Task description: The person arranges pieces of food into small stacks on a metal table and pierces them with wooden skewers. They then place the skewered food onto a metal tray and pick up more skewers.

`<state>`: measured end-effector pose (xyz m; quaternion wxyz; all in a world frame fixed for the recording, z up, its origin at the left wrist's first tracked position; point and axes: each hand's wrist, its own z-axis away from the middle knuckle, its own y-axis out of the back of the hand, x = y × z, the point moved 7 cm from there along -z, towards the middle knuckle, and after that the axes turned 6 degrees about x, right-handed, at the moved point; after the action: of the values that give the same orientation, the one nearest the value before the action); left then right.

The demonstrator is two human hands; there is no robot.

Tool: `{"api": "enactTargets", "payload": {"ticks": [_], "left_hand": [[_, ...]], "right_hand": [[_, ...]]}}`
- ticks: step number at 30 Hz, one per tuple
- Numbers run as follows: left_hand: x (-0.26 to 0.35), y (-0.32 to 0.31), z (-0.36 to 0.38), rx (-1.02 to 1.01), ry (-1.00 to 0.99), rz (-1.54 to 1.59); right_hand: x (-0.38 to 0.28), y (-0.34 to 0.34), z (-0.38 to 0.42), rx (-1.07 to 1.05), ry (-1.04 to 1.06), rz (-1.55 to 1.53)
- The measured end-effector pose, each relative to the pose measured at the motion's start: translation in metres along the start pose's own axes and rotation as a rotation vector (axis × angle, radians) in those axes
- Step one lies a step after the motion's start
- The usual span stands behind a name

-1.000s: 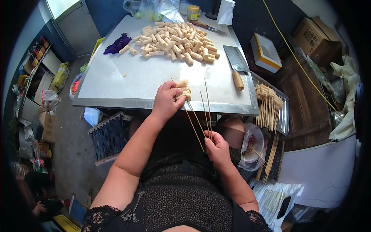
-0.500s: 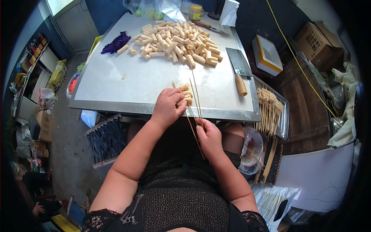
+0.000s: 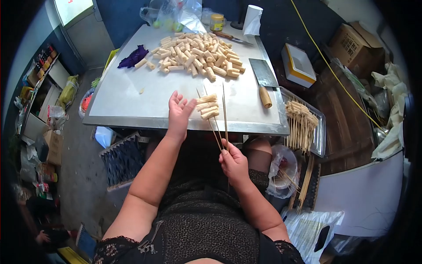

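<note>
My right hand (image 3: pixel 234 165) is closed round several thin wooden skewers (image 3: pixel 225 119), at the front edge of the table. Several short pale beige rolls (image 3: pixel 208 106) sit side by side across two of these skewers near their upper ends. The other skewers in the hand stand bare, a little to the right of the rolls. My left hand (image 3: pixel 178 116) is open, palm turned up and fingers spread, just left of the rolls. Its fingertips are close to the rolls' left ends; whether they touch cannot be made out.
A large heap of loose rolls (image 3: pixel 204 53) lies on the metal-edged table (image 3: pixel 127 101), beside a purple cloth (image 3: pixel 133 57). A cleaver (image 3: pixel 263 77) and a knife (image 3: pixel 233 38) lie at the right and back. Finished-looking skewers (image 3: pixel 301 119) fill a metal tray (image 3: pixel 321 132).
My left hand has let go of the rolls, opened and moved left. My right hand still holds the skewers, and the loaded ones are now more upright. The camera view has shifted slightly.
</note>
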<state>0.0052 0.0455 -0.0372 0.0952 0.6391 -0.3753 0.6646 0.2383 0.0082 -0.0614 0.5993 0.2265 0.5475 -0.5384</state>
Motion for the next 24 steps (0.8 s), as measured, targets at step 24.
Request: {"api": "enactTargets", "payload": {"ticks": [24], "left_hand": [[0.018,-0.023,0.012,-0.436,0.249,-0.316]], "right_hand": [[-0.061,0.555,-0.168,0.847,0.288,0.894]]}}
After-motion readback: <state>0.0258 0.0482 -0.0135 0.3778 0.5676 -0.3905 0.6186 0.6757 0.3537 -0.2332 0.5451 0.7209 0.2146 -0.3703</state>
